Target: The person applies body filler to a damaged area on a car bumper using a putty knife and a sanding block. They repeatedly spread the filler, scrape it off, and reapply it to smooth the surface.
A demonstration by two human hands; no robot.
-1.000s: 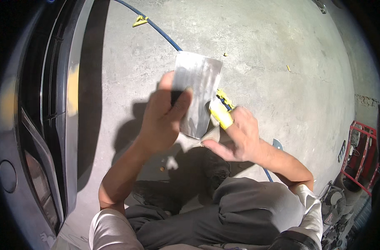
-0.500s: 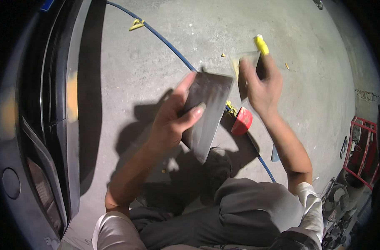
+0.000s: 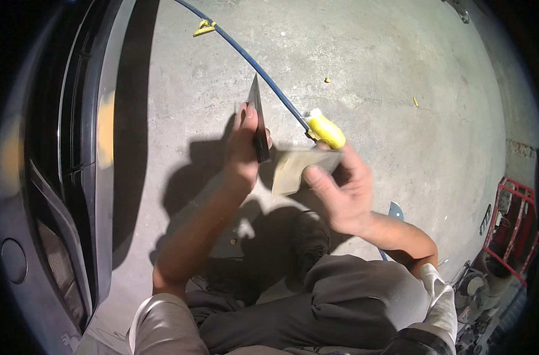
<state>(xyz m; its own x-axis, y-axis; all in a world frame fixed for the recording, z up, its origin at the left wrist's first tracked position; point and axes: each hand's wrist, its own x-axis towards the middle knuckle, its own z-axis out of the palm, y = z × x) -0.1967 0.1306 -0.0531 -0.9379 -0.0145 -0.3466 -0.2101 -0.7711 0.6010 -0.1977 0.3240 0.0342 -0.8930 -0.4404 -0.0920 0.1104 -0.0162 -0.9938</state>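
My left hand (image 3: 244, 148) grips a dark flat metal plate (image 3: 260, 127), turned nearly edge-on with its narrow tip up. To its right, my right hand (image 3: 343, 192) is closed on a thin beige putty spreader (image 3: 296, 171), thumb on its face. A yellow tube-like thing with a white end (image 3: 325, 130) sticks out beyond the right fingers and seems to be held along with the spreader. The spreader is slightly blurred and sits close below the plate, a small gap between them.
On the left stands a grey car bumper (image 3: 107, 189) with a yellowish filler patch (image 3: 105, 130). A blue hose (image 3: 240, 50) runs over the concrete floor, with yellow scraps (image 3: 204, 28) by it. A grey-blue blade-like piece (image 3: 396, 210) and a red metal frame (image 3: 509, 222) are at right.
My left hand has tilted the plate from face-up to edge-on. My right hand has come left and down toward it with the spreader and yellow thing. The red piece on the floor is now hidden.
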